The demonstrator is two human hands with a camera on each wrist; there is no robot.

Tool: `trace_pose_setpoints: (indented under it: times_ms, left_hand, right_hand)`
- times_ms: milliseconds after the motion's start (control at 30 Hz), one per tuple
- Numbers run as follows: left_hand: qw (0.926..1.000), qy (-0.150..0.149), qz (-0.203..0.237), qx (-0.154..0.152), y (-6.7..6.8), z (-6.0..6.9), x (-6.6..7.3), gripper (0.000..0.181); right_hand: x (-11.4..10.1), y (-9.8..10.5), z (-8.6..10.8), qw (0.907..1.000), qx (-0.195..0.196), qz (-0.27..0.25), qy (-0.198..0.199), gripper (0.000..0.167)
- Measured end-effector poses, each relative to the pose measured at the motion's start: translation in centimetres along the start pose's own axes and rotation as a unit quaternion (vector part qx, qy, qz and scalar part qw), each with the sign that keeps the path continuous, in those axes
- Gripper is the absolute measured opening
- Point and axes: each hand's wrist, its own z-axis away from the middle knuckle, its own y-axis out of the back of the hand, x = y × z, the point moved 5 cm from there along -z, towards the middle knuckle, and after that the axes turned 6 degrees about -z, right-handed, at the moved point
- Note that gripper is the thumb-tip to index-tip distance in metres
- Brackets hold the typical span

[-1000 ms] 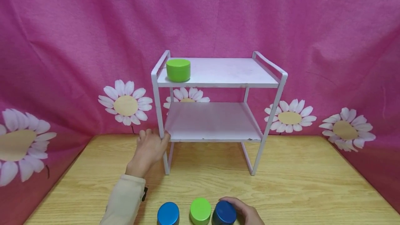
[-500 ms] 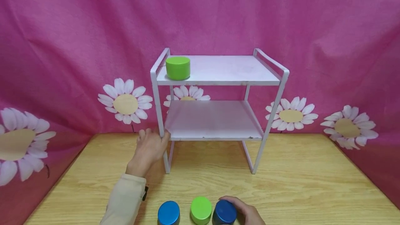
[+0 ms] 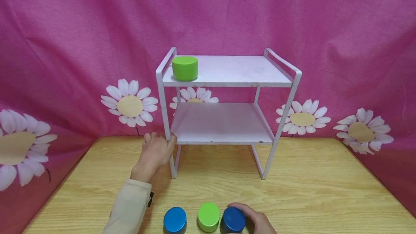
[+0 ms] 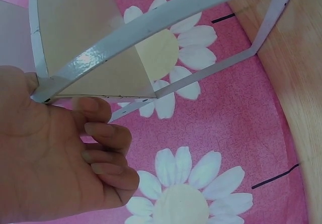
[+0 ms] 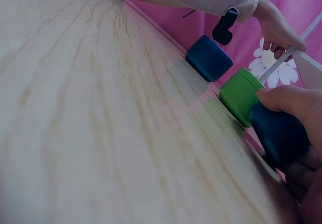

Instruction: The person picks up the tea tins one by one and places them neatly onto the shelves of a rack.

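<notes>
A white two-tier metal shelf rack stands on the wooden table. My left hand grips its left front post at the height of the lower shelf; the left wrist view shows the thumb and curled fingers there. On the top shelf, at the left, sits a round green tin. Near me a blue tin, a second green tin and a dark blue tin stand in a row. The dark blue tin is held by my right hand, its thumb and fingers around the sides.
Behind the rack and on both sides hangs a pink cloth with large white daisies. The wooden tabletop reaches past the rack on both sides. A side rail rises along each end of the top shelf.
The head view has tipped down slightly, so the rack and tins appear a little higher. Both hands keep their places and grips.
</notes>
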Motion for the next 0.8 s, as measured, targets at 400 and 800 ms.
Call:
trace_pose_setpoints:
  times_ms: [400,800]
  left_hand:
    - [0.9999,0.007,0.006,-0.009,-0.2,-0.1,-0.1,0.056]
    - [0.9997,0.008,0.015,-0.017,-0.2,0.0,-0.1,0.056]
  right_hand:
    - [-0.2,0.1,0.0,1.0,0.006,0.007,0.004,0.06]
    - [-3.0,1.2,-1.0,0.9854,0.097,0.021,-0.138,0.064]
